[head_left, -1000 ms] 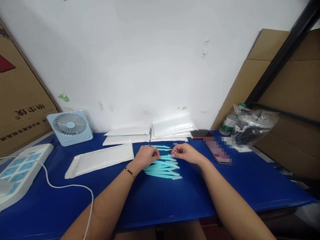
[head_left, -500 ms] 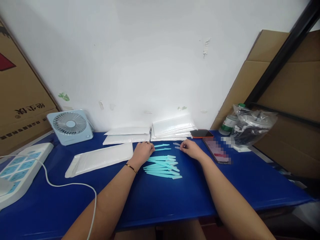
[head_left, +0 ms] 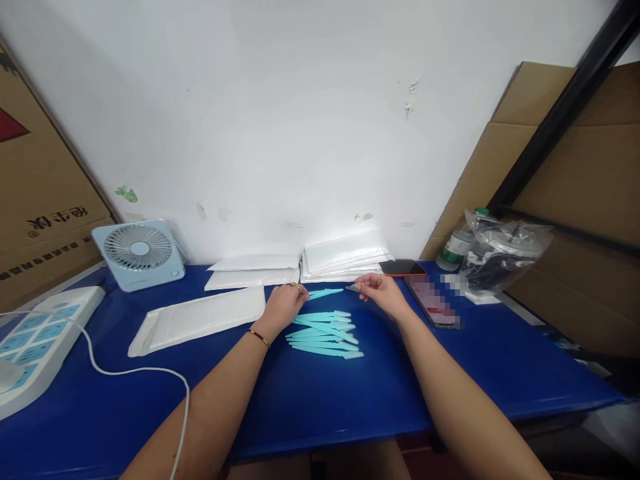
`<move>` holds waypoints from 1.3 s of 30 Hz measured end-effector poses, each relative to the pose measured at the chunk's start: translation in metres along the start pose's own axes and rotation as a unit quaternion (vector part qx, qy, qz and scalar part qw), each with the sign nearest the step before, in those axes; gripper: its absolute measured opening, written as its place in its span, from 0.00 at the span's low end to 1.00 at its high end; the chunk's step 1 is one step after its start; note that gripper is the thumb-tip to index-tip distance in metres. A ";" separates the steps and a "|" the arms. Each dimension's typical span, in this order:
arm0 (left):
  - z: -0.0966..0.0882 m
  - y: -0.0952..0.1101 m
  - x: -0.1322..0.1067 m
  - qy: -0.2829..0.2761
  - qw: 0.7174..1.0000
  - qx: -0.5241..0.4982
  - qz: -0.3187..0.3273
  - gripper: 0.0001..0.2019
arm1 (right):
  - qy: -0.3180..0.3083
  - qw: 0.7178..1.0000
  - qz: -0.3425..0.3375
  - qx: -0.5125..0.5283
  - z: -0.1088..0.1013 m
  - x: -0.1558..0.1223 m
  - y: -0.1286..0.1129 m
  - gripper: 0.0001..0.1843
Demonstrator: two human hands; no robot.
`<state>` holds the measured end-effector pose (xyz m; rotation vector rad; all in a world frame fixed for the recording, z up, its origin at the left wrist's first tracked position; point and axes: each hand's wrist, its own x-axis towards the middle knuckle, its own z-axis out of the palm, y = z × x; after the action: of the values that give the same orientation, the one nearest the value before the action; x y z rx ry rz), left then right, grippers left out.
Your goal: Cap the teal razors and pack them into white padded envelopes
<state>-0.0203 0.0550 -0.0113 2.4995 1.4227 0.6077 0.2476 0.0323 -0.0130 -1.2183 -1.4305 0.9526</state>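
Note:
Several light blue plastic sticks [head_left: 323, 335] lie in a pile on the blue table [head_left: 350, 393]. My left hand [head_left: 284, 303], with a ring and a thin bracelet, pinches the end of one light blue stick [head_left: 325, 292] just behind the pile. My right hand [head_left: 381, 293] is a little to the right, its fingers pinched on a small clear cap [head_left: 353, 287] close to that stick's tip.
White padded envelopes lie flat [head_left: 200, 317] and in stacks [head_left: 345, 259] by the wall. A small fan [head_left: 139, 253] and a power strip [head_left: 35, 337] with a white cable are at left. Two phones [head_left: 431, 300] and a plastic bag [head_left: 500, 257] are at right.
Both hands moved from over the pile toward the wall. My left hand took hold of a stick there and my right hand brought a clear cap up near its tip.

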 end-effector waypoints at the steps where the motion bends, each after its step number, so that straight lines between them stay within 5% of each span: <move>1: -0.001 0.001 0.000 0.000 1.000 -0.009 0.000 0.11 | 0.002 1.000 0.000 0.025 0.002 0.000 0.000 0.15; 6: -0.004 0.005 -0.002 -0.010 0.999 -0.042 0.001 0.12 | -0.029 0.995 0.002 0.097 0.007 -0.002 -0.002 0.15; 16: -0.006 0.011 -0.003 -0.021 0.998 -0.059 0.009 0.13 | -0.109 0.991 0.029 0.076 0.022 -0.009 -0.011 0.16; 20: -0.004 0.010 -0.004 -0.038 0.998 -0.039 0.007 0.12 | -0.060 0.993 -0.012 -0.101 0.010 -0.005 -0.005 0.13; 23: 0.001 0.005 -0.002 0.000 1.000 0.009 -0.004 0.10 | 0.035 0.954 -0.077 -0.286 0.000 0.004 0.008 0.10; 26: 0.007 -0.001 0.001 0.025 0.998 0.050 -0.026 0.13 | 0.016 0.920 -0.105 -0.378 -0.001 0.013 0.021 0.10; 30: 0.009 -0.007 0.004 -0.009 0.998 0.050 -0.025 0.08 | -0.017 0.894 -0.114 -0.432 0.006 0.017 0.026 0.07; 39: 0.006 -0.001 0.001 0.005 0.999 0.025 -0.021 0.10 | 0.004 0.960 -0.088 -0.266 0.005 0.005 0.013 0.12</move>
<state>-0.0180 0.0568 -0.0166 2.5004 1.5084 0.5832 0.2451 0.0396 -0.0259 -1.4397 -1.8225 0.4460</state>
